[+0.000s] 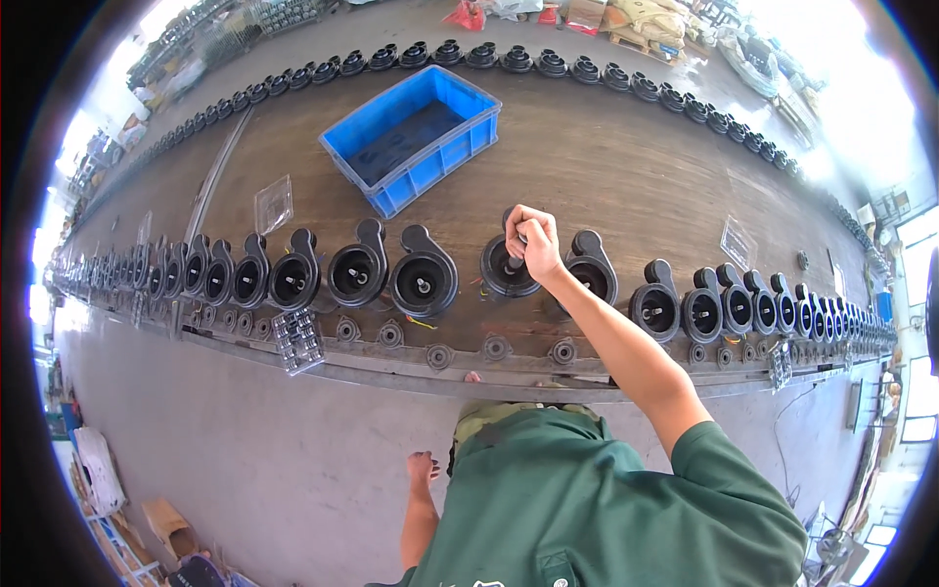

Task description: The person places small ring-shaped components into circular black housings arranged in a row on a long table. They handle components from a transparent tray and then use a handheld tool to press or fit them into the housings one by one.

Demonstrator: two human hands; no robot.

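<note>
My right hand [533,238] is closed over a black snail-shaped blower housing [501,279] near the middle of the row. Something short and dark shows under its fingers and reaches down into the housing's round opening; its kind is hidden by the grip. Just right of it, my forearm partly covers another blower housing [590,256]. To the left stands a housing [423,285] with a pale shaft in its centre. My left hand [423,466] hangs low beside my body, away from the bench, with fingers curled; what they hold, if anything, cannot be made out.
A blue plastic crate [411,181] with dark contents sits on the brown bench [577,147]. Round metal flanges [496,347] line the near edge, beside a clear blister tray [297,341]. Another row of black parts [481,57] runs along the far edge. Clear plastic trays [274,203] lie about.
</note>
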